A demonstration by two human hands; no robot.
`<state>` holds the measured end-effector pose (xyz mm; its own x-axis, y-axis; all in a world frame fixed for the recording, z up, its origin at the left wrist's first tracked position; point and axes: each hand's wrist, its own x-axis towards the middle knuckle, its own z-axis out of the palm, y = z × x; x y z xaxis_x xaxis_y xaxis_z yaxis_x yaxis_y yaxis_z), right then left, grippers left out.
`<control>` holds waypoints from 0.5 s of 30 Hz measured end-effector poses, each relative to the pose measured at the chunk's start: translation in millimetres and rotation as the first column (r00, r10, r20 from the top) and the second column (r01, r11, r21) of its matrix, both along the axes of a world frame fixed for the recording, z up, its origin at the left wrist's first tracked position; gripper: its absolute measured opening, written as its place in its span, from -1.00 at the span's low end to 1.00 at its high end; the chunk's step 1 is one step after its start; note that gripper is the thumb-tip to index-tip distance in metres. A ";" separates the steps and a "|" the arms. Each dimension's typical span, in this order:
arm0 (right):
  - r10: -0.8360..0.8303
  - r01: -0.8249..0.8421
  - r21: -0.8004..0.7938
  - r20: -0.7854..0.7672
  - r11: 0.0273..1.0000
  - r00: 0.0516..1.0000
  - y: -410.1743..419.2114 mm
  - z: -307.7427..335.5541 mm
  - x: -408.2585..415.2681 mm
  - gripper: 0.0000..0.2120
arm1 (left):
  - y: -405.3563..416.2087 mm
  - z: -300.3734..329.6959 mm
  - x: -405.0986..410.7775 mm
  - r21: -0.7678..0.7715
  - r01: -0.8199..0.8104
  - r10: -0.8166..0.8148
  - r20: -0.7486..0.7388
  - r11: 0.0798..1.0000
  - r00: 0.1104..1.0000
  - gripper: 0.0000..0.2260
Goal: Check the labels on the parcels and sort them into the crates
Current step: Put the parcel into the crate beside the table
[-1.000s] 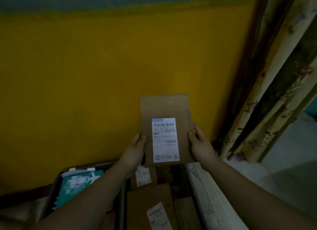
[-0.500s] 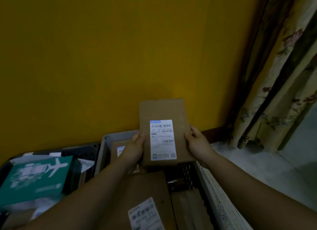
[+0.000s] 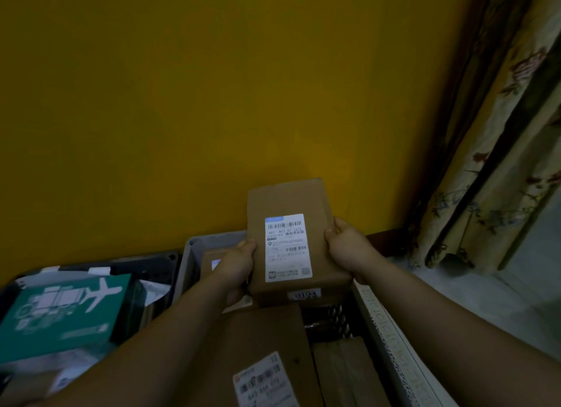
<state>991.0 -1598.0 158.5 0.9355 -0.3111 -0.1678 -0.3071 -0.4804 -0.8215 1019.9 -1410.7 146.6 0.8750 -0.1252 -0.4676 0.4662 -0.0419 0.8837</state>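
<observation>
Yellow wall [image 3: 212, 102] behind; both hands, left [image 3: 238, 262] and right [image 3: 349, 248], clasping the labelled brown parcel [image 3: 291, 200].

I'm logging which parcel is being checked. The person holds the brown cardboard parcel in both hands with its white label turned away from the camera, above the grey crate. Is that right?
Not quite. The head view shows the white label on the brown cardboard parcel facing the camera, barcodes visible. The rest holds: the left hand and right hand grip its sides above the grey crate.
</observation>
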 end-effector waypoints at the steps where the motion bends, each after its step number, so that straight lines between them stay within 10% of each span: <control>1: 0.007 -0.007 -0.013 -0.015 1.000 1.000 0.3 0.0 0.3 -0.63 | 1.3 -0.7 1.1 -0.004 0.001 -0.001 -0.016 1.000 1.000 -0.72; 15: -0.019 0.014 -0.131 -0.036 0.991 0.999 -0.6 -13.6 -2.9 -0.52 | 5.1 -8.6 3.3 0.032 0.061 -0.062 0.031 0.998 0.998 -0.77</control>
<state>988.1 -1598.6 144.9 0.9237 -0.3483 -0.1596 -0.3455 -0.5773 -0.7398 1023.2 -1405.7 138.0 0.8806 -0.1650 -0.4443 0.4337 -0.0974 0.8958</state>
